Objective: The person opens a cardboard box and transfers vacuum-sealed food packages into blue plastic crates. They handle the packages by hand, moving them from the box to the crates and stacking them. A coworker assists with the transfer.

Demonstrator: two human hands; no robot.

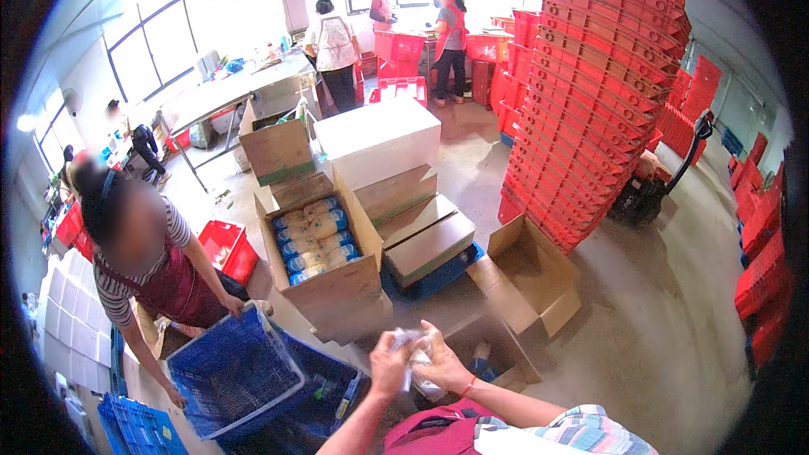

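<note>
Both my hands are raised together in front of me, above the boxes at my feet. My left hand [388, 365] and my right hand [445, 367] are closed on a crumpled, whitish, see-through plastic bag [406, 339]; its contents cannot be made out. Just beyond my hands, to the left, an open cardboard box [341, 282] holds several blue-and-clear packets [313, 240] of something pale yellow. To the right of my hands lies another cardboard box [552, 286] with its flaps spread.
At left, a co-worker [160, 278] in a dark red apron grips a blue crate [232, 371] over another blue bin. A tall, leaning stack of red crates [590, 101] rises at right beside a pallet jack [645, 194]. A white foam box [379, 139] stands beyond the cartons.
</note>
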